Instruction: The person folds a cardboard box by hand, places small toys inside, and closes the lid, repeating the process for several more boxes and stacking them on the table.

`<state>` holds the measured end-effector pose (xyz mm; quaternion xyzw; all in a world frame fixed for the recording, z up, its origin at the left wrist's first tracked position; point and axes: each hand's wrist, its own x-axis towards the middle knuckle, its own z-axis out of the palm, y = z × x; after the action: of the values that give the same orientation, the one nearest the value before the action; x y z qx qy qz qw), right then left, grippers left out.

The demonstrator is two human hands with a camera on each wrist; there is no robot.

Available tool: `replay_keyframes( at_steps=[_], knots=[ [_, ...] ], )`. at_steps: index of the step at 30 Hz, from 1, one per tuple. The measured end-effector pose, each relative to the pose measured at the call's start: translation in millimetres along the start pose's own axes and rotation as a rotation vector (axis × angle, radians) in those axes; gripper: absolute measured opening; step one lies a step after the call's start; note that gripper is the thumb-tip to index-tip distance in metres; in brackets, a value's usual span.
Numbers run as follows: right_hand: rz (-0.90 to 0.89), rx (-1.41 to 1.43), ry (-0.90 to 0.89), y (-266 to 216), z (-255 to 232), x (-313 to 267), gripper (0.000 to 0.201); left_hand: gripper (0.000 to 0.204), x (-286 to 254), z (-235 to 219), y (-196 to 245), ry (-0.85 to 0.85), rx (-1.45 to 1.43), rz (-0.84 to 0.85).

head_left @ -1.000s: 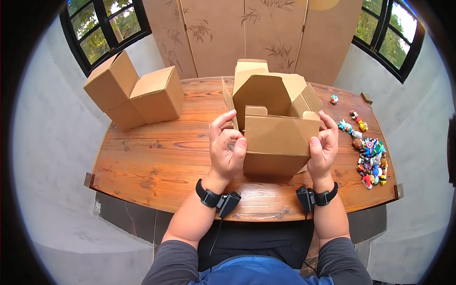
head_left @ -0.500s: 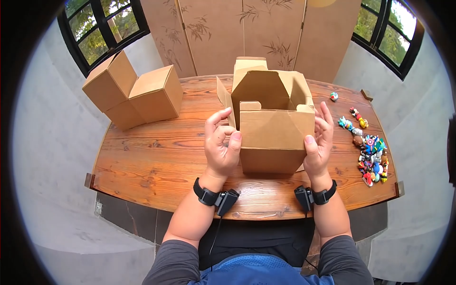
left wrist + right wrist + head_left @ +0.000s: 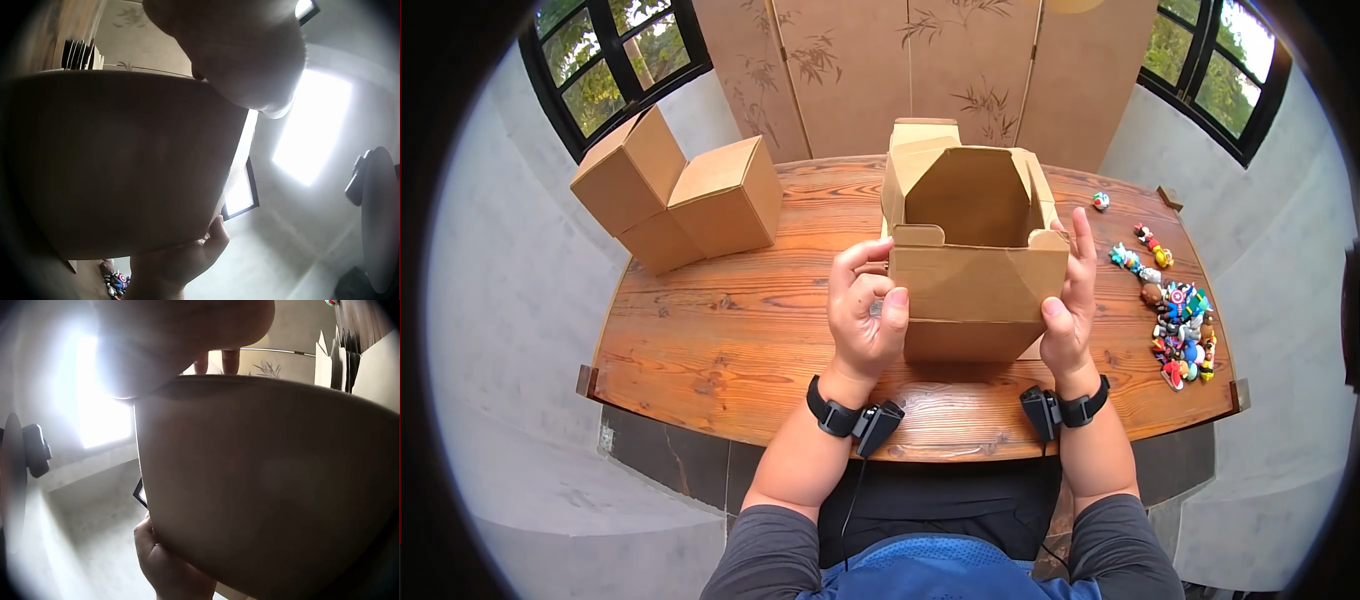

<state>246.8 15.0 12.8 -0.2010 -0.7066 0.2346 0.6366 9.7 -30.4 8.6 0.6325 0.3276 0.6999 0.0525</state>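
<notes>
An open cardboard box (image 3: 980, 285) stands at the near middle of the table in the head view, its front panel facing me and its top open. My left hand (image 3: 867, 318) holds its left front edge, thumb at the front panel and index finger up by the top corner. At the right front edge my right hand (image 3: 1071, 305) grips with the thumb on the front, the index finger pointing up off the box. Both wrist views are mostly filled by the dark box panel (image 3: 125, 162); the fingers behind it are partly hidden.
More opened cardboard (image 3: 925, 130) stands behind the box. Several closed cardboard boxes (image 3: 725, 200) are stacked at the table's left. Small toy figures (image 3: 1185, 335) lie in a pile on the right, with a small ball-like toy (image 3: 1101, 201) farther back. The wooden table (image 3: 730, 370) has a curved edge.
The box's left side flap, leaning outward before, has come in against the box. The right flap also stands closer in. My right index finger has straightened upward.
</notes>
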Motion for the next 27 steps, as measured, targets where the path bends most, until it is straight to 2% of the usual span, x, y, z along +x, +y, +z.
replay_keyframes(
  at_steps=[3, 11, 15, 20, 27],
  knots=[
    [-0.015, -0.081, -0.069, -6, 1, 2, 0.058, 0.019, 1, 0, -1, -0.035, 0.041, 0.016],
    [0.008, -0.119, 0.055, -9, 4, 3, 0.054, 0.018, -1, 0, -8, -0.022, 0.035, -0.021],
    [0.019, -0.122, 0.069, -6, 3, 2, 0.052, 0.017, 0, 0, -8, -0.043, 0.062, 0.016],
    [0.034, -0.111, 0.073, -8, 3, 2, 0.050, 0.031, 0, 1, -9, -0.031, 0.024, -0.008],
    [-0.008, -0.104, 0.138, -2, 0, 3, 0.051, 0.033, -1, 0, -15, -0.021, -0.019, 0.011]
  ],
)
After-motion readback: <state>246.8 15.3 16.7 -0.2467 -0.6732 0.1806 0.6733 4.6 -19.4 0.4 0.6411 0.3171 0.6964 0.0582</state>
